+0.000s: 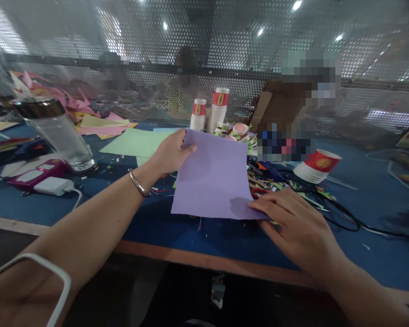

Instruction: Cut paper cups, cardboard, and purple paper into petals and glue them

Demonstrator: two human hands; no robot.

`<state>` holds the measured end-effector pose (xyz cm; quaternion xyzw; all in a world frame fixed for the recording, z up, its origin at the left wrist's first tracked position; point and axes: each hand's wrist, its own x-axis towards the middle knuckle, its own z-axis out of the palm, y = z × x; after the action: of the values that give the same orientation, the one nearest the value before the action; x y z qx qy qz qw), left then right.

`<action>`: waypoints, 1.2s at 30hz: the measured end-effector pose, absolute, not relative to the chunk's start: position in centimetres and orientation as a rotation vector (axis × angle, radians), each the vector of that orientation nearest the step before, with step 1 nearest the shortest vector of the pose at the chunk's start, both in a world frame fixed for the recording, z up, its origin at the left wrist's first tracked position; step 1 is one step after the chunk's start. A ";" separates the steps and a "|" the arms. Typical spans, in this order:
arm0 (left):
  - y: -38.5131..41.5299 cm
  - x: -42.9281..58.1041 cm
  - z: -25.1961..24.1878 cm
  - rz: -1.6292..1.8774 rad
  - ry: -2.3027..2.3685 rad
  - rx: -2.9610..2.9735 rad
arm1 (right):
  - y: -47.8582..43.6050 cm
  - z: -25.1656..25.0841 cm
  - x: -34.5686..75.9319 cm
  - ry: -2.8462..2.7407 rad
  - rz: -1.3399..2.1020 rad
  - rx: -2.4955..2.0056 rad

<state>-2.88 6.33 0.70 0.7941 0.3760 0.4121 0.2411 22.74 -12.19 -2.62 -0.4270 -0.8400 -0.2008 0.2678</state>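
A lilac sheet of paper (213,175) lies raised over the blue table top (177,229) in the middle of the view. My left hand (170,152), with a metal bangle on the wrist, pinches the sheet's far left corner between thumb and fingers. My right hand (295,225) rests at the sheet's near right corner, fingers pressed together on its edge. Under the sheet's right side lie several coloured paper scraps (276,184).
A pale green sheet (136,143) lies behind my left hand. A glass jar (59,134), a white charger (54,185) and a purple device (41,170) stand at left. Stacked paper cups (218,109) stand at the back, another cup stack (315,165) lies at right beside black cables (341,215). A mesh screen closes the back.
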 end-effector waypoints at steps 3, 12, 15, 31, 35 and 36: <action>4.6 -2.2 1.3 0.877 1.187 2.366 | -13.9 -3.9 23.2 -2.290 -0.530 -1.180; -5.6 -2.7 1.7 0.940 1.115 2.949 | -15.5 -5.5 23.4 -2.308 -0.440 -1.300; -8.0 -4.1 0.3 0.982 1.138 2.940 | -15.7 -5.6 23.5 -2.300 -0.420 -1.316; -11.0 -5.7 -4.7 0.881 0.621 2.878 | -18.9 -5.5 23.5 -2.260 -0.339 -1.308; -11.5 -5.6 -5.4 0.945 0.662 2.794 | -19.3 -5.4 23.0 -2.230 -0.286 -1.320; -11.6 -5.5 -5.5 0.927 0.676 2.795 | -19.3 -5.4 22.8 -2.226 -0.269 -1.322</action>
<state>-5.49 -11.62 -5.52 0.9234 0.2234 0.3064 0.0601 22.83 -19.34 -5.41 -0.4894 -0.8244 -0.0997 0.2661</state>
